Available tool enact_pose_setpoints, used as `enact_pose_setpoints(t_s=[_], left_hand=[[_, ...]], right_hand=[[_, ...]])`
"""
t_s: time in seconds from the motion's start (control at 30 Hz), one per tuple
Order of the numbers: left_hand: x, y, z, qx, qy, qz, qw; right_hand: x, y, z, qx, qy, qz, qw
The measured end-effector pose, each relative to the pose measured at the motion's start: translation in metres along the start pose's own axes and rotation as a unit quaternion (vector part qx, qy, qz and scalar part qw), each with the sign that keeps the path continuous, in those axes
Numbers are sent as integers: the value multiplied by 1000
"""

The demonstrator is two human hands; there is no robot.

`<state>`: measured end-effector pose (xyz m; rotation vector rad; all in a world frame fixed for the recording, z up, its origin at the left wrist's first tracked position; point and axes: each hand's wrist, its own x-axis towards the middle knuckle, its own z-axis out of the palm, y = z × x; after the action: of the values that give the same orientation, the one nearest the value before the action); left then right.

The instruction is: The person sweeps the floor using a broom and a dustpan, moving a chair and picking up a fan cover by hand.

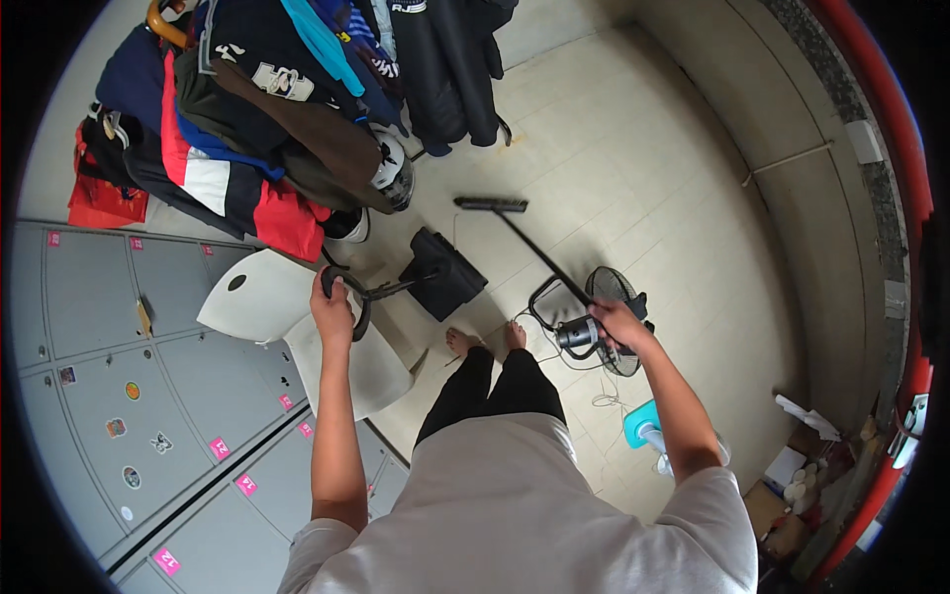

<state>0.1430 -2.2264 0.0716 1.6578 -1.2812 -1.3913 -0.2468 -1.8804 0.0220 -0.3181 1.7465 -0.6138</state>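
My left hand [333, 309] is closed around the looped black grip of a long-handled dustpan [447, 279]. The pan part is down near the floor, ahead of my bare feet. In my right hand [617, 325] is the black stick of a broom [539, 252], which slants away to the far left. Its narrow bristled head [491, 204] lies beyond the dustpan and apart from it. Below my right hand stands a black floor fan [616, 287], partly covered by that hand and the broom stick.
A white chair [361, 374] stands under my left arm, beside grey lockers [178, 396]. Clothes [287, 119] hang on a rack at the far left, with helmets below. Cords lie by the fan. A teal-and-white object [643, 426] and boxes [782, 515] are at the right.
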Motion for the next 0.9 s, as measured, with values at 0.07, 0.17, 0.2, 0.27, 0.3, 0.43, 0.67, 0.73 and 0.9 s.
enact_pose_setpoints(t_s=[0.07,0.17,0.2,0.27,0.3,0.43,0.67,0.73,0.9], left_hand=[[8,2,3,0,3,22,1000],[20,3,8,1,3,18,1000],[25,4,9,4,-2,13,1000],[32,7,8,6,-2,21,1000],[35,9,7,5,0,18,1000],[40,13,-8,-3,7,2,1000],[35,20,-27,-15,-50,-35,998],[31,22,-19,6,-81,-7,997],[17,26,5,42,-171,30,984]], right_hand=[[48,-9,25,-51,39,-36,997],[92,-2,101,-192,72,-86,975],[93,8,124,-251,60,-69,964],[80,29,164,-160,-7,31,987],[70,39,166,-177,0,30,984],[15,71,115,65,1,56,996],[-80,118,31,115,31,128,984],[-70,137,24,101,82,140,982],[19,152,110,45,89,47,994]])
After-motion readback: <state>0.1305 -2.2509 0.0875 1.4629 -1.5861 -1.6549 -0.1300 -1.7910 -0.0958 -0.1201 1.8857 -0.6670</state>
